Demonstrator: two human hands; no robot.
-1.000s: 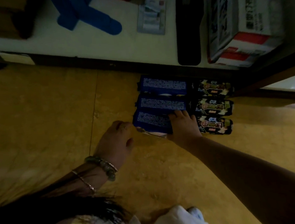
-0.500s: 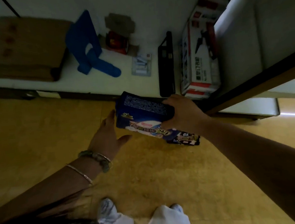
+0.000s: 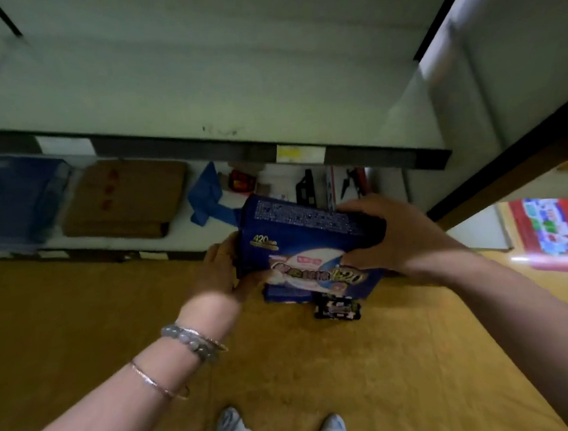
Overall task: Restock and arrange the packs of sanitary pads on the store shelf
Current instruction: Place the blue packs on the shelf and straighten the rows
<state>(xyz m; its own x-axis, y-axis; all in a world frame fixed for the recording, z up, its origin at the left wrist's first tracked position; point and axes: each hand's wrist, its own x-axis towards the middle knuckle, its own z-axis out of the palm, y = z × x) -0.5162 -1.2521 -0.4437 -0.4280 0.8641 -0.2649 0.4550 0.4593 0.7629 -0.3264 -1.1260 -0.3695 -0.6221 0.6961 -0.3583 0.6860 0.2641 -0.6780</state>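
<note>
1. Right fingers (image 3: 361, 210): curled over the top rear edge of the blue pack (image 3: 298, 241), with the thumb pressed on its printed front. The right end of the pack is pinched between them.
2. Left fingers (image 3: 222, 251): laid along the left end of the pack, with the thumb hooked at its lower front corner, so this end is gripped too.
3. Blue pack: held in the air at frame centre between the left hand (image 3: 217, 272) and the right hand (image 3: 401, 236). It is tilted, with the "420" face toward the camera, and sits above the floor (image 3: 80, 336) and below the front edge of the upper shelf (image 3: 195, 85), which is bare where it shows.
4. Likely faults:
   - The soft wrapper may slip, because the grip acts on the two ends only.
   - The pack may catch the dark shelf lip (image 3: 201, 148) if it is raised too close to it.
   - A dropped pack would probably land on the dark pack (image 3: 337, 308) lying on the floor directly beneath.
5. Hand and arm pose: both forearms enter from the lower corners of the frame and converge on the pack. The left wrist bears bracelets (image 3: 194, 340), and the right wrist is bent inward.
6. Surroundings:
   - On the lower shelf, a flattened cardboard box (image 3: 123, 198) lies at centre left.
   - A red pack (image 3: 558, 229) is at the right edge.
   - The shoes (image 3: 232, 422) are at bottom centre.
</note>
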